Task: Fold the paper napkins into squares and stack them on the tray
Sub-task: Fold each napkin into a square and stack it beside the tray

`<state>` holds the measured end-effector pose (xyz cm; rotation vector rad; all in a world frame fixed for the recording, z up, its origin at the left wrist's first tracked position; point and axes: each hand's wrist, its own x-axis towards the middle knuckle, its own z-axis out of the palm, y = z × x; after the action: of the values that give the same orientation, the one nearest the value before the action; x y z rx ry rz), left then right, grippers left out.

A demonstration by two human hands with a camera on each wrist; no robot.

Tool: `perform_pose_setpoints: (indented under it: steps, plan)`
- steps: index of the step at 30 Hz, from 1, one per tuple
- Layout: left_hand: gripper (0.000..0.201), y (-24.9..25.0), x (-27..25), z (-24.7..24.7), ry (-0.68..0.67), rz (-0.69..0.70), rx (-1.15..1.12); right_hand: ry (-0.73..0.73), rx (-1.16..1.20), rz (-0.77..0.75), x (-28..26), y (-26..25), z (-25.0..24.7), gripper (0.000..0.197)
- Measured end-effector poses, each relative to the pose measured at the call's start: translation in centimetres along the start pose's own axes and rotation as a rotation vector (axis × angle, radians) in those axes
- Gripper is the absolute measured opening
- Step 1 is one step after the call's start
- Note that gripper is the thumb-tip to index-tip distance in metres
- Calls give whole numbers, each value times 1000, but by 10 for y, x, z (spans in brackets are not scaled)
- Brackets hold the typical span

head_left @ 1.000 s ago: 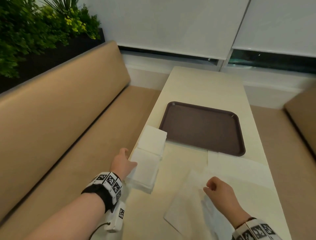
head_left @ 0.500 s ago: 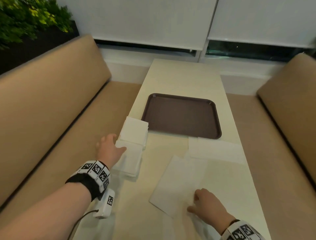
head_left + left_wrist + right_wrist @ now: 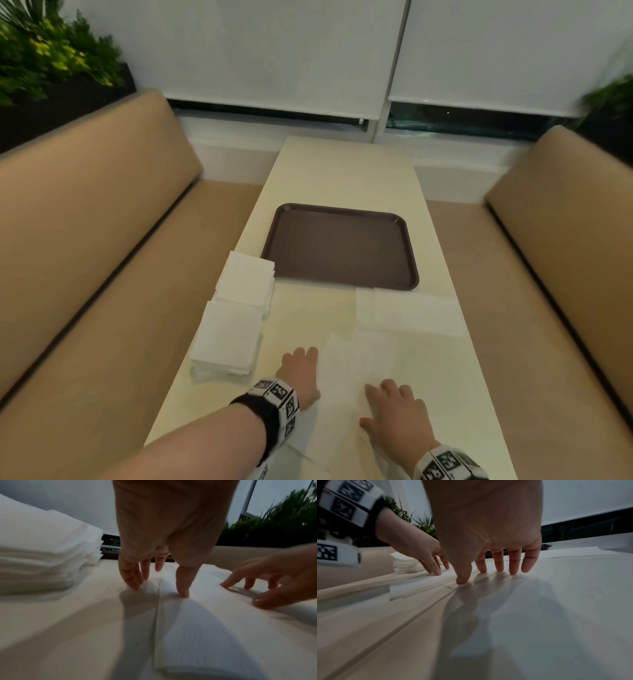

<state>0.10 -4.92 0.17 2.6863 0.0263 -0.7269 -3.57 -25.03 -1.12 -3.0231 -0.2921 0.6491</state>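
Head view, table: a long cream table [image 3: 346,171] runs away from the person between two tan benches.
Head view, tray: a dark brown tray [image 3: 342,246] lies flat at mid-table, nothing on it.
Head view, stacks: two stacks of folded white napkins [image 3: 236,315] sit end to end along the table's left edge, the farther one just beside the tray's near left corner.
Head view, napkin: one napkin [image 3: 346,383] lies spread flat on the near part of the table, well short of the tray.
Head view, second sheet: another flat white sheet [image 3: 411,311] lies near the tray's front rim, on the right.
Head view, left hand: the left hand [image 3: 298,373] lies at the napkin's left edge, fingers straight, gripping nothing.
Head view, right hand: the right hand [image 3: 394,416] rests palm-down on the napkin, fingers spread flat, gripping nothing.

Left wrist view, left hand: the left hand [image 3: 164,534] has straight fingers pointing down; the fingertips [image 3: 183,593] press on the napkin [image 3: 197,622] close to its left edge.
Left wrist view, right hand: the right hand [image 3: 274,580] touches the same napkin with spread fingers.
Left wrist view, stacks: the napkin stack [image 3: 39,555] stands to the left, apart from both hands.

Right wrist view, right hand: the right hand [image 3: 486,527] is spread, thumb and fingertips touching the paper, nothing pinched.
Right wrist view, left hand: the left hand [image 3: 416,553] touches down just beside it.
Right wrist view, picture quality: blurred; the napkin's edges are hard to trace.
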Motion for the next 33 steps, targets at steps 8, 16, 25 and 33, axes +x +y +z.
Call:
perform_pose_setpoints:
  steps: [8, 16, 25, 33]
  plan:
    - [17, -1, 13, 17, 36, -144, -209, -39, -22, -38, -12, 11, 3, 65]
    - [37, -12, 6, -3, 130, -149, -269, -54, 10, -62, -15, 16, -1, 67]
    - [33, 1, 5, 20, 110, -119, -286, -147, 703, 133, 19, -6, -23, 61]
    - [42, -15, 4, 31, 40, -82, -591, -294, 1335, 309, 50, 3, -28, 21]
